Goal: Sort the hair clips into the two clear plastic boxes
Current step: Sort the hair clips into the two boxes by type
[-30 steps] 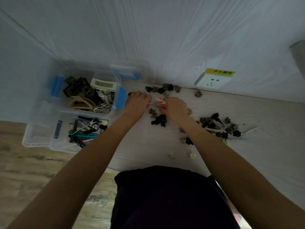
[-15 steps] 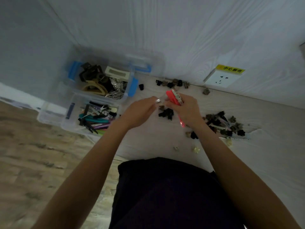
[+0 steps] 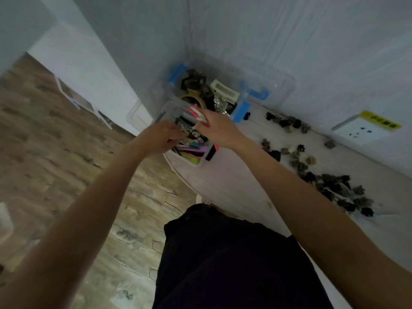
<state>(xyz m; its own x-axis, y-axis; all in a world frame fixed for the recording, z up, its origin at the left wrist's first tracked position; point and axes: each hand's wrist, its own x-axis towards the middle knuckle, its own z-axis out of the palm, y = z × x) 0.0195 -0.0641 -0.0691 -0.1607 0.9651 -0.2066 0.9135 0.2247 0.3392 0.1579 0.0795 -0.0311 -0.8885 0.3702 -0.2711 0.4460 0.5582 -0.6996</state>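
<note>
The left hand hovered over the nearer clear box, which stood at the counter's left edge, its fingers pinched together on a thin pale clip just above the flat, colourful clips heaped inside. Just beside it, the right hand reached over the same box, fingers closed on a pink-and-white clip that stuck out past the fingertips toward the far box. That second clear box, with blue latches, sat against the wall at the counter's far left corner and held larger dark and tan claw clips. To the right, small dark claw clips lay scattered along the counter's back edge, and a denser pile lay toward the right side, well apart from both boxes. A white wall socket with a yellow label sat on the wall above the back edge, at the far right.
</note>
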